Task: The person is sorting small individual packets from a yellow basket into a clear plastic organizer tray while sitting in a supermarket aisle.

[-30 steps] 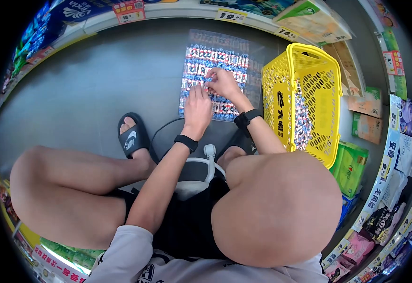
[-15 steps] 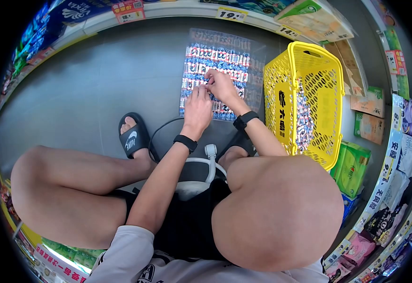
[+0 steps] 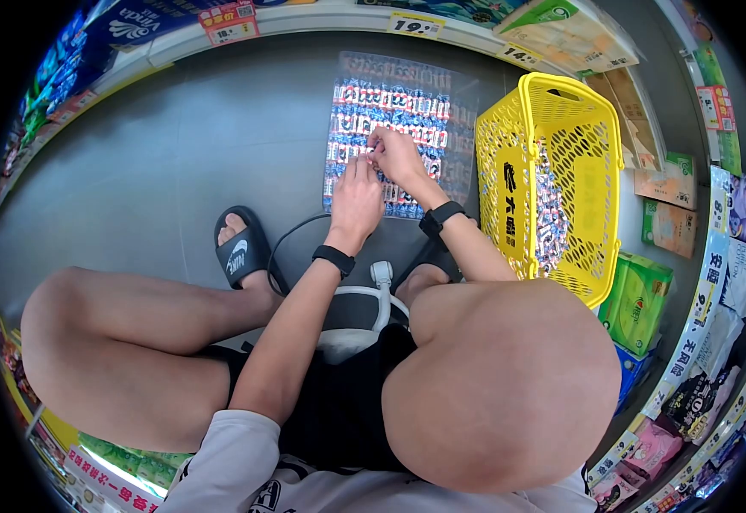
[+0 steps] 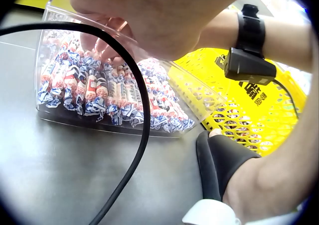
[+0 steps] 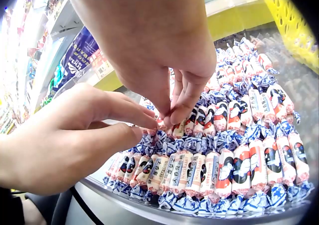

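Rows of wrapped candies (image 5: pixel 241 170), white, red and blue with twisted ends, fill a clear plastic box (image 4: pixel 204 103) on the floor. Over its middle rows, my right hand (image 3: pixel 400 158) pinches a wrapped candy between thumb and fingertips, seen in the right wrist view and partly covered by those fingers. My left hand (image 3: pixel 358 198) reaches in beside it from the near left. Its fingers are fairly straight, with thumb and forefinger tips touching the candies close to the right fingertips. In the left wrist view, the back of a hand hides much of the work.
A yellow basket (image 3: pixel 507 209) holding more candies (image 3: pixel 548 214) stands right of the box. Shelves with tissue packs (image 3: pixel 638 299) curve around the far side and right. A black cable (image 4: pixel 137 85) loops near the box, and a slippered foot (image 3: pixel 243 252) is at the left.
Both hands stay over the same part of the rows, with only small finger movements. The right fingertips have shifted slightly up and left.
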The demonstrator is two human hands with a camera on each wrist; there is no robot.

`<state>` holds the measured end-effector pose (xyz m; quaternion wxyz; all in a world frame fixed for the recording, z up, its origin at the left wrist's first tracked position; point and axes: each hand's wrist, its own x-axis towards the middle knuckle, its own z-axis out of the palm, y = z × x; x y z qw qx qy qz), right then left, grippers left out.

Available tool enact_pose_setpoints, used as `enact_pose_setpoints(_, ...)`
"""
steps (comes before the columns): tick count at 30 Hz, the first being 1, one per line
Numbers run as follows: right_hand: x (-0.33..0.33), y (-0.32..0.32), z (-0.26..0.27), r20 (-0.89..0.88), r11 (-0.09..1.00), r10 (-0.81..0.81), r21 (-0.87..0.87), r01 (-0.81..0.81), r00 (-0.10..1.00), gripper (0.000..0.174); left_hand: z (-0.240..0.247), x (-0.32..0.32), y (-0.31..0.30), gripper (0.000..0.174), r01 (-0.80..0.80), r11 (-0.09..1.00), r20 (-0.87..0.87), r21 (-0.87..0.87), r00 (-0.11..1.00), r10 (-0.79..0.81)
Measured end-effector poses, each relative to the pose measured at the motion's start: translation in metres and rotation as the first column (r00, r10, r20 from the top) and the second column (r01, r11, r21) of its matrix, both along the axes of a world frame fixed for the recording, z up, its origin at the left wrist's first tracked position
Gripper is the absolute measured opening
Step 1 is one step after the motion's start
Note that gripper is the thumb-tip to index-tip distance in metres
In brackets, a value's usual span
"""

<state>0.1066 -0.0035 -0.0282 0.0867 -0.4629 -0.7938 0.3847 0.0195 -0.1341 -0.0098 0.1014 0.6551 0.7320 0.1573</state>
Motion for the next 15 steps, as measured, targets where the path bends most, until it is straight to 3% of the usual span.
enact_pose_setpoints(15, 0.0021, -0.0019, 0.0024, 0.007, 0.996, 0.019, 0.082, -0.020, 1.000, 0.018, 0.0006, 0.0000, -0.0006, 0.051, 0.013, 0.999, 0.000, 0.043, 1.000, -0.013)
